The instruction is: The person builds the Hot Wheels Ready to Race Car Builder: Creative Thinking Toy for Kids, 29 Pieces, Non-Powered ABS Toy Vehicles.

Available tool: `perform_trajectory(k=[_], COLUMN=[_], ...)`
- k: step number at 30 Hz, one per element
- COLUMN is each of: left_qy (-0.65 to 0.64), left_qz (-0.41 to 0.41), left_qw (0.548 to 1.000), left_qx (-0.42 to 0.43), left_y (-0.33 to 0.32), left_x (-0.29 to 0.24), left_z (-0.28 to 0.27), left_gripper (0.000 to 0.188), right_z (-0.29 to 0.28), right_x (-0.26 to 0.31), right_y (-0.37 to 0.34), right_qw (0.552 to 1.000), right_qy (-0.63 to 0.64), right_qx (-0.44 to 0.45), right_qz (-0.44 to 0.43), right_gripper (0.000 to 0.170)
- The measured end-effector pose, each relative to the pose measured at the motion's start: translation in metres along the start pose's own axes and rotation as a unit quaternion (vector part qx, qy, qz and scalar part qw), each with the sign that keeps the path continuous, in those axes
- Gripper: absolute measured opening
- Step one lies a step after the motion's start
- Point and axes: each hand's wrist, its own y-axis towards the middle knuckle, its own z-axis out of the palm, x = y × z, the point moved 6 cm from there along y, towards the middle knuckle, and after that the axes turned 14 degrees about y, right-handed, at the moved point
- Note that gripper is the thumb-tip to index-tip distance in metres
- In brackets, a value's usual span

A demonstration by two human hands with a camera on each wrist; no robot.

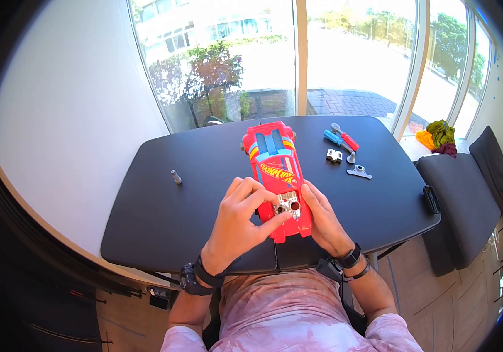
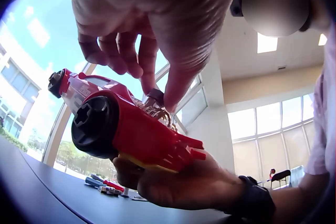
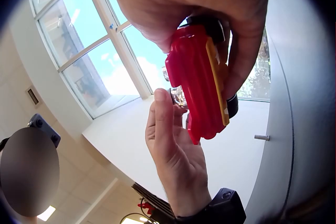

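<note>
Two bare hands work at a red plastic toy car with yellow and blue stripes (image 1: 276, 171), held up above the black table (image 1: 204, 144). Its long axis runs away from the person, the far end leaning slightly left, and a shiny silver plastic engine piece (image 1: 287, 205) sits on top at its near end. The left hand (image 1: 238, 220) comes in from the car's left and above; its grip appears to pinch the engine piece's left-hand stack between thumb and forefinger, so it is the nearer hand to that part. The right hand (image 1: 324, 220) grips the car's right flank, thumb along the side and fingers underneath (the left wrist view shows them below).

Right of the car lie blue- and red-handled tools (image 1: 350, 142), a small silver block (image 1: 334, 156) and a flat grey piece (image 1: 359, 171); left of it stands a short grey cylinder (image 1: 176, 177).
</note>
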Motion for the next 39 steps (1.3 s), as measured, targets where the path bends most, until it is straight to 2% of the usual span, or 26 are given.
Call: perform_trajectory(k=[2,5,11,14,17,20,23,26,29,32,39], left_qy=[-0.040,-0.072,-0.009,-0.069,-0.085,-0.029,-0.022,-0.079,-0.075,0.003,-0.039], left_qz=[0.004,0.014,-0.019,-0.001,-0.002,-0.029,-0.013,0.003,-0.014,-0.023,0.006], left_qw=[0.999,0.997,1.000,0.997,0.996,0.999,0.999,0.997,0.997,0.999,0.999], left_qx=[0.004,-0.004,0.021,0.028,0.022,0.028,0.039,0.021,0.005,0.036,0.031], left_y=[0.000,0.004,-0.001,0.000,0.002,0.005,0.000,0.002,0.007,0.001,0.001], left_x=[-0.001,-0.009,0.001,0.000,-0.006,-0.008,0.001,-0.005,-0.011,-0.003,-0.001], left_z=[0.001,-0.002,0.001,0.002,0.000,-0.006,0.001,0.000,-0.007,-0.001,0.000], left_gripper=[0.035,0.035,0.030,0.025,0.025,0.028,0.027,0.027,0.033,0.034,0.032], right_z=[0.001,-0.001,0.000,-0.001,-0.001,-0.001,0.000,-0.001,0.000,0.000,0.001], right_x=[0.001,0.000,0.000,0.000,0.000,0.000,0.000,0.000,0.001,0.000,0.000], right_y=[-0.001,-0.001,0.000,-0.001,0.000,0.000,0.000,-0.001,-0.001,-0.001,-0.001], right_qw=[1.000,1.000,1.000,1.000,1.000,1.000,1.000,1.000,1.000,1.000,1.000], right_qy=[-0.001,-0.003,-0.002,-0.002,-0.004,-0.003,0.001,0.000,-0.003,0.000,-0.004], right_qx=[-0.005,-0.010,-0.006,-0.007,-0.009,-0.009,-0.007,-0.010,-0.009,-0.006,-0.008], right_qz=[-0.001,-0.003,-0.001,0.001,-0.001,-0.003,-0.001,-0.003,-0.003,-0.001,0.003], right_gripper=[0.051,0.051,0.052,0.053,0.053,0.052,0.051,0.051,0.050,0.050,0.050])
